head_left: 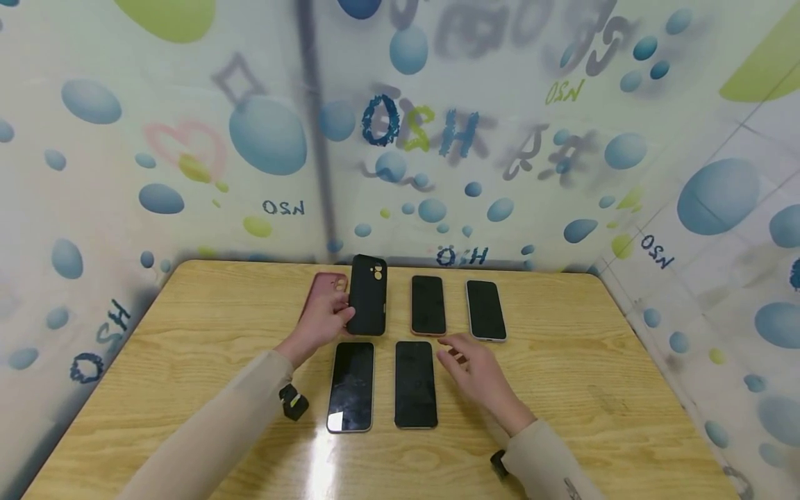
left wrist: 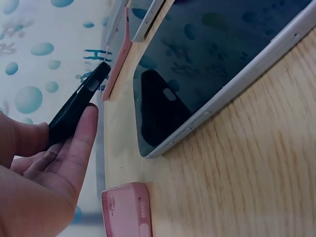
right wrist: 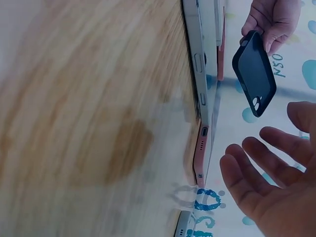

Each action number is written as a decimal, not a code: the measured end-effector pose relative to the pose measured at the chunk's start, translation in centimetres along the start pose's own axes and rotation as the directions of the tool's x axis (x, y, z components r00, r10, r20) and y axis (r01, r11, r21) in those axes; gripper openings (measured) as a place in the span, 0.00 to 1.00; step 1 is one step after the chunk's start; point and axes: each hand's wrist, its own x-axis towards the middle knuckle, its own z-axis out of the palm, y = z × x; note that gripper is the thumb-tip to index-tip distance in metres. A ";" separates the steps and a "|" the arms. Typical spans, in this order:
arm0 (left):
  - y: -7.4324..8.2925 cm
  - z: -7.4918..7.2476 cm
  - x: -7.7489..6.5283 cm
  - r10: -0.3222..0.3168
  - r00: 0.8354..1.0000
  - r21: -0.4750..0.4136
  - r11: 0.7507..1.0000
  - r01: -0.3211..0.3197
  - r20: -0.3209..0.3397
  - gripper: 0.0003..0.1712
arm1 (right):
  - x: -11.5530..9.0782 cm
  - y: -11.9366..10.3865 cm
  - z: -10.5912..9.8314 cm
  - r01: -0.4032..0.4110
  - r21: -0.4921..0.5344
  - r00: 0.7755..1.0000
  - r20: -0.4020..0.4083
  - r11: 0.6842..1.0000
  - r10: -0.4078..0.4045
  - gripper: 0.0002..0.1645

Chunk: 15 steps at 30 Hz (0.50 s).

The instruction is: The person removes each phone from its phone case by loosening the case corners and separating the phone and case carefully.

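Observation:
My left hand (head_left: 320, 323) pinches a black phone case (head_left: 367, 298) along its left edge and holds it raised, its back with the camera cutouts turned toward the head camera. The right wrist view shows the hollow inner side of that black case (right wrist: 255, 74). Behind the left hand lies a pink phone case (head_left: 326, 280), partly covered by the fingers. My right hand (head_left: 480, 371) holds nothing. Its fingers are loosely bent, close to the right of a dark-screened phone (head_left: 415, 385) in the near row. Left of that phone lies another phone (head_left: 351, 389) with a pale edge.
In the far row lie a phone with a pink edge (head_left: 428, 305) and a phone with a white edge (head_left: 485, 310). All stand on a wooden table (head_left: 562, 389). A wall covering with blue bubbles (head_left: 269, 135) rises right behind the table's far edge.

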 end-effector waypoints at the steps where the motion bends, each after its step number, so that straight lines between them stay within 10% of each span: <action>1: 0.0 0.0 0.1 -0.004 1.000 0.015 1.000 0.004 -0.002 0.18 | 0.1 0.1 0.0 -0.004 0.001 1.000 -0.001 1.000 0.004 0.15; 9: -0.2 -0.1 0.6 -0.015 0.999 0.270 0.963 0.027 -0.046 0.23 | 0.8 0.5 0.2 -0.015 -0.011 1.000 -0.022 1.000 0.015 0.15; 15: -0.8 0.0 1.3 -0.030 0.999 0.244 0.969 0.040 -0.045 0.09 | 1.4 0.8 0.4 -0.017 -0.021 0.999 -0.034 1.000 0.016 0.15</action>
